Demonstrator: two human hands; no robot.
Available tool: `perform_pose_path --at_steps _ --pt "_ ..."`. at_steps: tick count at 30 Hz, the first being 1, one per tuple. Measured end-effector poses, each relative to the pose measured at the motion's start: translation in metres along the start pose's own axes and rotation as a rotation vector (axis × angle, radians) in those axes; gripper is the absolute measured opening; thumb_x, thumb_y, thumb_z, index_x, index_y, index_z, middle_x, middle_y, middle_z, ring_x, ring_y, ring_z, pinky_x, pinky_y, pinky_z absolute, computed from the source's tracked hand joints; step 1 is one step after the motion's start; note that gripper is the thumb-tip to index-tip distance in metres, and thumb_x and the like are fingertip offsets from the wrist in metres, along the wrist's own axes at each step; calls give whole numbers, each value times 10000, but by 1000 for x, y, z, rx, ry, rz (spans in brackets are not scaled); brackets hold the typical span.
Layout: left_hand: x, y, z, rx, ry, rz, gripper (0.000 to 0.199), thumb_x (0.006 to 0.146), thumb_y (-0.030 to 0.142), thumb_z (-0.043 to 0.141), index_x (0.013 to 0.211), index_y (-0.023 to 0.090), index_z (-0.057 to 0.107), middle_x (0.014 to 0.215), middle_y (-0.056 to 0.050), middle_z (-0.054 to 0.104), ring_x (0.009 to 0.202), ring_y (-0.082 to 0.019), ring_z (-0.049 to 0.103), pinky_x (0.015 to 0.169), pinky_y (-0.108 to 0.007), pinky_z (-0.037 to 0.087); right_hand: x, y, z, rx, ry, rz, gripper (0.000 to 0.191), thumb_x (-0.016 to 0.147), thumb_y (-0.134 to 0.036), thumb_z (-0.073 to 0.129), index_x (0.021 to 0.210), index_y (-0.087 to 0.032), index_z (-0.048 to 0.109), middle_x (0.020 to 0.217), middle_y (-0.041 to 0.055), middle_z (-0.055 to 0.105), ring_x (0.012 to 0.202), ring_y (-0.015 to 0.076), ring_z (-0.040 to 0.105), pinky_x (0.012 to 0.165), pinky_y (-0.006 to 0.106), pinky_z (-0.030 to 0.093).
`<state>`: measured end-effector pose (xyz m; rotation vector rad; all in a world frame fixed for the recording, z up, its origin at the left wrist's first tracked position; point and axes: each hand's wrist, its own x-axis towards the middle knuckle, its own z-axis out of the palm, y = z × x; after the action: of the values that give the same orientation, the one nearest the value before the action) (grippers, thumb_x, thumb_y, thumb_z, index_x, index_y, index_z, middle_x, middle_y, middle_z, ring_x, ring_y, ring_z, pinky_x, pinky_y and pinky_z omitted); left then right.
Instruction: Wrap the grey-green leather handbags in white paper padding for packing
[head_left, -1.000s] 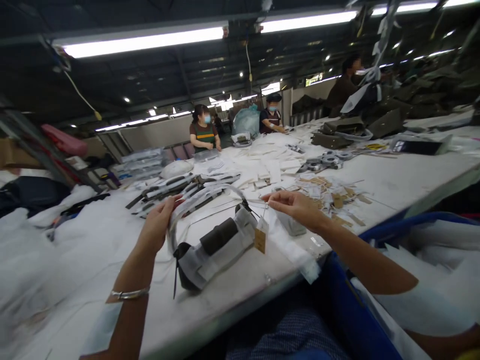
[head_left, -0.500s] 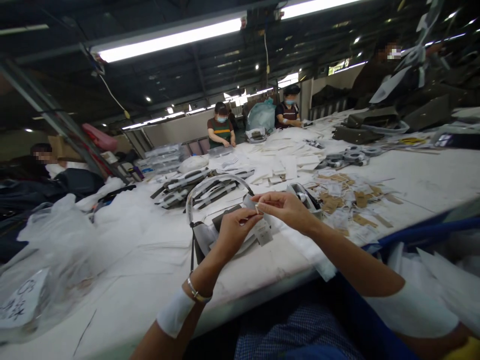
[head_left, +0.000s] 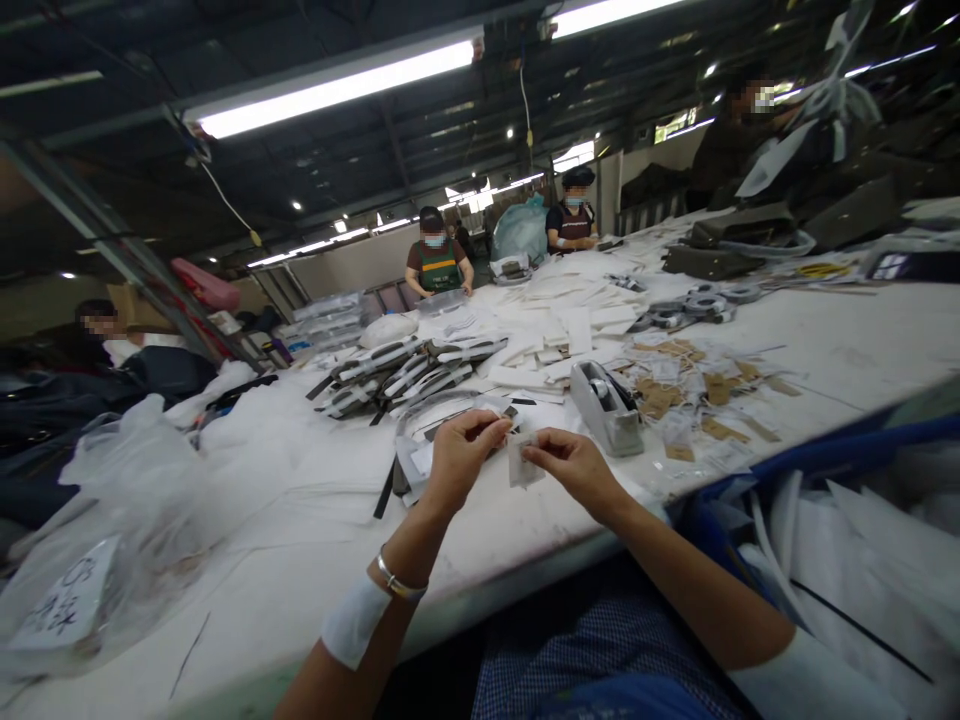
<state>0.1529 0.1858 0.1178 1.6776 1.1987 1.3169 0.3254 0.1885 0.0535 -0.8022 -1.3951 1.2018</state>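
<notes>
My right hand (head_left: 574,468) is closed on a small pale tag (head_left: 519,468), pinching its right edge between thumb and finger. Beside it, my left hand (head_left: 466,458) is closed in a pinch just above the tag's upper left corner. What lies between those left fingertips is too small to make out. Behind my left hand, and partly hidden by it, a grey bag part with a wrapped curved handle (head_left: 409,458) rests on the table. A grey tape dispenser (head_left: 616,425) stands beyond my right hand.
Brown and white tags (head_left: 660,398) lie loose to the right of the dispenser. Wrapped straps (head_left: 401,372) are heaped at centre-left. Clear plastic bags (head_left: 142,490) cover the left side. A blue-rimmed bin (head_left: 832,455) sits at my right. Co-workers stand across the white table (head_left: 847,340).
My right hand has come down and now pinches the tag, which hung below my hands before. The wrapped handle has dropped from its raised arch. The tape dispenser is now uncovered.
</notes>
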Motion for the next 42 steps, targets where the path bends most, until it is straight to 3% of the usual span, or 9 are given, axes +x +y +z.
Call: perform_pose_path --at_steps 10,13,18,21,24,28,33,37,42 --pt "-17 15 5 -416 -134 -190 316 815 469 705 873 171 618 813 -9 607 796 -123 594 865 -309 525 -25 -11 -24 -198 192 -86 348 806 -446 705 1070 -220 731 979 41 756 904 235 698 873 375 547" --pt "-21 23 7 -520 -191 -225 309 814 466 702 853 181 590 725 35 481 638 -72 487 675 -210 495 -36 -12 -30 -305 216 -127 321 810 -410 711 1072 -224 709 870 27 755 819 221 714 791 348 568" --pt "-23 30 7 -484 -370 -328 341 801 437 746 832 111 651 562 84 316 460 -21 206 414 -150 183 -50 -10 -39 -519 268 -299 159 849 -375 694 872 -218 701 858 15 751 802 198 717 767 306 562" --pt "-20 29 6 -446 -424 -351 340 791 414 771 790 93 658 580 47 446 446 -2 282 411 -143 179 -55 -11 -41 -679 319 -404 82 889 -306 656 909 -234 691 893 6 753 844 193 711 794 311 545" --pt "-15 24 7 -515 -355 -343 320 809 439 750 821 140 636 709 -3 614 530 -35 499 468 -129 330 -56 -9 -36 -817 325 -531 78 907 -222 614 960 -237 669 959 20 750 913 204 698 871 344 528" --pt "-11 16 8 -751 -279 -310 240 839 378 735 881 178 609 1135 -96 702 1012 -206 682 774 -251 543 -54 0 -23 -879 280 -626 181 880 -154 606 1037 -240 635 1037 37 740 974 212 680 957 377 504" --pt "-9 10 5 -855 -319 -197 154 888 294 672 825 157 641 1484 -88 478 1354 -306 456 895 -320 562 -53 6 -11 -627 107 -448 191 888 -221 607 1077 -249 622 1147 41 708 1112 220 641 1081 418 435" --pt "-12 6 6 -877 -369 -171 147 920 259 617 832 157 675 1527 -84 419 1394 -324 397 879 -322 576 -43 9 0 -260 9 -177 584 895 -368 631 1428 -260 417 1404 95 551 1306 250 514 1103 446 418" --pt "-18 1 6 -939 -410 -152 149 930 236 593 857 157 695 1533 -90 403 1378 -333 418 853 -311 587 -27 18 18 -45 2 0 745 790 -371 764 1435 -244 413 1268 94 627 1170 248 602 1047 438 463"
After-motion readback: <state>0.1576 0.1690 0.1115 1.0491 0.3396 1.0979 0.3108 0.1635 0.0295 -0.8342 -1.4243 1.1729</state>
